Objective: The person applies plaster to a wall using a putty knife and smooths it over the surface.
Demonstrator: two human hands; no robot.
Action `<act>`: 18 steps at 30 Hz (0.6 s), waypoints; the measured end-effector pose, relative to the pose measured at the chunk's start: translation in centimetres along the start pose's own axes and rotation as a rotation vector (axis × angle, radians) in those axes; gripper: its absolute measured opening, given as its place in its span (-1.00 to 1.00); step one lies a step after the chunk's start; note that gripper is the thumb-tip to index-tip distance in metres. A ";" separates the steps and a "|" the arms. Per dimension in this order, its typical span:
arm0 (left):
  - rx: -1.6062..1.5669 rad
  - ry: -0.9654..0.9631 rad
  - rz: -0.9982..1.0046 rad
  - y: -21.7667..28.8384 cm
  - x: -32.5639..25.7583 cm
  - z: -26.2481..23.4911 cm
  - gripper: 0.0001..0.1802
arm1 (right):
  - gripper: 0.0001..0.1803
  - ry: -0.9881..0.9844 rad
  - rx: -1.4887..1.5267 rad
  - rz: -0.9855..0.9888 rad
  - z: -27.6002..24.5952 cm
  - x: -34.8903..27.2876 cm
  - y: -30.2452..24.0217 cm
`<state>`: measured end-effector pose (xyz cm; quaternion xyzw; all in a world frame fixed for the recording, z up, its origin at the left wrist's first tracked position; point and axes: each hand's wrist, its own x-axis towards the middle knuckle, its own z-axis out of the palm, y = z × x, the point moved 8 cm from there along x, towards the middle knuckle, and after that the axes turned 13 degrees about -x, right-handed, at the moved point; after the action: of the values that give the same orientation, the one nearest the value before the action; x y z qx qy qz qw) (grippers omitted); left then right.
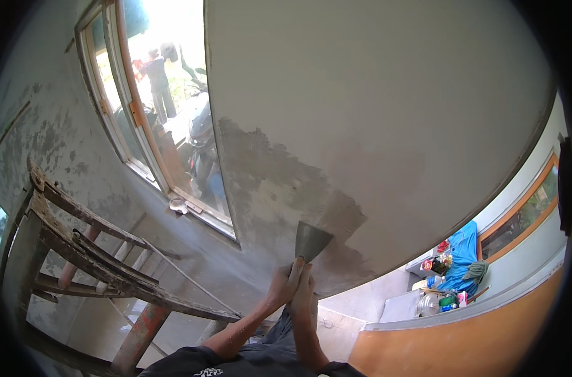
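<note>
Both my hands grip the handle of a putty knife [312, 240], its wide grey blade pressed flat against the wall [386, 113]. My left hand [285, 284] and my right hand [304, 294] are clasped together just under the blade. The blade sits at the edge of a darker, damp grey patch [280, 188] of fresh filler, beside the paler smooth wall surface to the right.
A worn wooden scaffold frame [91, 251] stands at the lower left. An open window [160, 113] shows a person and a parked motorbike outside. At lower right, a table [437, 295] holds a blue cloth, a pot and small items; orange flooring lies below.
</note>
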<state>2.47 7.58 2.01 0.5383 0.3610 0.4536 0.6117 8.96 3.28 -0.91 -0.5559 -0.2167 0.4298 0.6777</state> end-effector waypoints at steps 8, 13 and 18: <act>-0.054 -0.021 0.031 4.5 1.3 1.0 -0.47 | -0.54 -0.023 -0.063 -0.076 0.8 1.1 -3.8; -0.034 -0.033 -0.009 2.2 0.7 0.8 -0.50 | -0.49 0.008 -0.095 -0.054 -0.2 1.1 -1.8; -0.023 -0.004 0.017 -0.1 -0.5 1.3 -0.50 | -0.44 0.100 -0.128 -0.015 -2.1 -0.2 -0.3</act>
<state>3.57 6.65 2.11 0.5351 0.3499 0.4618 0.6148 10.60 1.94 -1.17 -0.6172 -0.2138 0.3815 0.6541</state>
